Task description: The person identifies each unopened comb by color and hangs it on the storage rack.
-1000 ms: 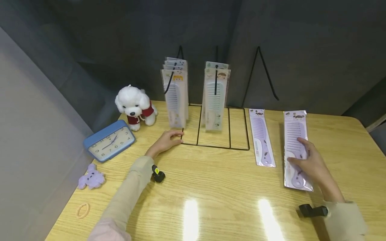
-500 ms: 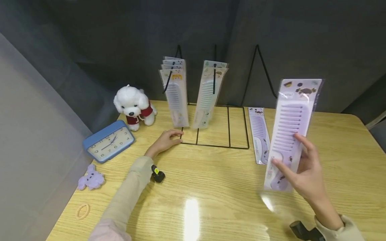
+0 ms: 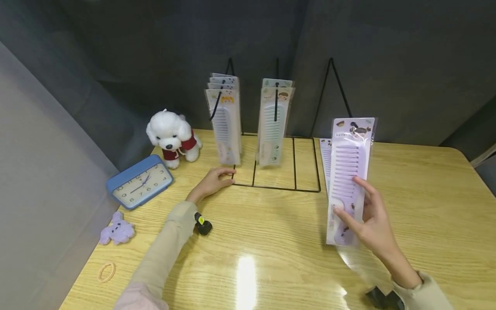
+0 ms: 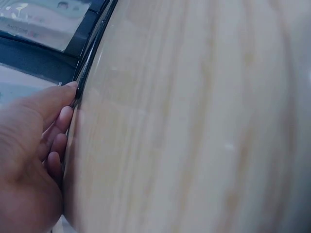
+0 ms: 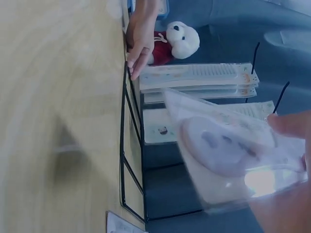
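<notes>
My right hand (image 3: pixel 373 221) pinches a packaged purple comb (image 3: pixel 348 172) between thumb and fingers, upright above the table. The comb's top stands just in front of the bare right hook of a black wire display rack (image 3: pixel 271 187). In the right wrist view the comb package (image 5: pixel 223 150) appears tilted and blurred. At the rack's front left corner, my left hand (image 3: pixel 211 181) grips the base wire, thumb and curled fingers around it in the left wrist view. Another packaged purple comb (image 3: pixel 325 156) lies on the table, partly hidden behind the held one.
Several packaged combs (image 3: pixel 222 129) hang on the left hook, and green ones (image 3: pixel 272 129) on the middle hook. Left of the rack are a white plush dog (image 3: pixel 169 131), a blue clock (image 3: pixel 141 183), a purple plush toy (image 3: pixel 117 229) and a hair tie (image 3: pixel 106 272).
My right hand has lifted the packaged purple comb off the table and carried it left toward the right hook. The hung green combs swung and straightened. My left hand has stayed put.
</notes>
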`<action>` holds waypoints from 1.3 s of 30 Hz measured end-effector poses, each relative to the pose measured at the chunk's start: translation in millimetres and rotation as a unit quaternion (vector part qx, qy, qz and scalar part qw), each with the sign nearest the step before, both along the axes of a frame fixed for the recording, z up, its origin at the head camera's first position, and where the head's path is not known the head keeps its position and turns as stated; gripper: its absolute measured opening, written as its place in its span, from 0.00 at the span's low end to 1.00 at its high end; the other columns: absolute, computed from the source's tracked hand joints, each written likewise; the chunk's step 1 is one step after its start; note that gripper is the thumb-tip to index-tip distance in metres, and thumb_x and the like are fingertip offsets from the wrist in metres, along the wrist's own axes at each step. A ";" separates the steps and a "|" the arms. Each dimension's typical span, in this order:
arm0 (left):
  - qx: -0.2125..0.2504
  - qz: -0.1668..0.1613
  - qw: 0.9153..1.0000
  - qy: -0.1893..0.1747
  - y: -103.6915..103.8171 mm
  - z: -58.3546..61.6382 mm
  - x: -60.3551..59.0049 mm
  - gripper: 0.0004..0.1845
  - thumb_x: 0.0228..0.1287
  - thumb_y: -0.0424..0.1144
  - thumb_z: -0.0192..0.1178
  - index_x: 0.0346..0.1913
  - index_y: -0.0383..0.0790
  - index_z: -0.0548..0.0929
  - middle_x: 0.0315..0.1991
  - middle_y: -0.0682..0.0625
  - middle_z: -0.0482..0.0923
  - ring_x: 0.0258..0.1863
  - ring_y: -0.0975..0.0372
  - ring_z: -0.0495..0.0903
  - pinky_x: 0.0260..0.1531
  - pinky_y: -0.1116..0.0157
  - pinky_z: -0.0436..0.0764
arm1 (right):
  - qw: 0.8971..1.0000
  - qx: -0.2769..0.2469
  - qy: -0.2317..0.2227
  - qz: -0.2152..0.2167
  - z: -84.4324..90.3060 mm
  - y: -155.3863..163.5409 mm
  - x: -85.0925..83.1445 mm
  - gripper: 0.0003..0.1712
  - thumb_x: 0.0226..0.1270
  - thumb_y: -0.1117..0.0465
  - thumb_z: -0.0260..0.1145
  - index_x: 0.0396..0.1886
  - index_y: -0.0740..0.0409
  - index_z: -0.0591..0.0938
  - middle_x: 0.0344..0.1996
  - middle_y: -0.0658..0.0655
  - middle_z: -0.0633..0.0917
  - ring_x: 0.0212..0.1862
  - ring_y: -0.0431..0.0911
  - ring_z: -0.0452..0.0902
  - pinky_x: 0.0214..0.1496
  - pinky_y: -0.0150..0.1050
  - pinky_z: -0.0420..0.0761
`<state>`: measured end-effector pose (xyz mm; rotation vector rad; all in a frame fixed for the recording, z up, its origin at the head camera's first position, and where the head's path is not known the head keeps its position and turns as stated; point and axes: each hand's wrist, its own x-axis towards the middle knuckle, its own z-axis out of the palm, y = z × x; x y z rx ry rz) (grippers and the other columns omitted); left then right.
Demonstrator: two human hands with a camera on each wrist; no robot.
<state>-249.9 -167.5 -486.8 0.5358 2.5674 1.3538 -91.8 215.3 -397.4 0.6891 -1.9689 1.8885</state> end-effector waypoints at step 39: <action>-0.006 -0.003 1.000 0.003 -1.1 -0.2 -2.7 0.21 0.65 0.36 0.60 0.60 0.35 0.77 0.58 0.40 0.75 0.59 0.51 0.71 0.62 0.54 0.67 | 0.826 0.487 -0.274 -0.071 -51.0 74.8 -119.7 0.37 0.60 0.51 0.68 0.61 0.71 0.71 0.61 0.84 0.58 0.60 0.78 0.50 0.55 0.69 0.55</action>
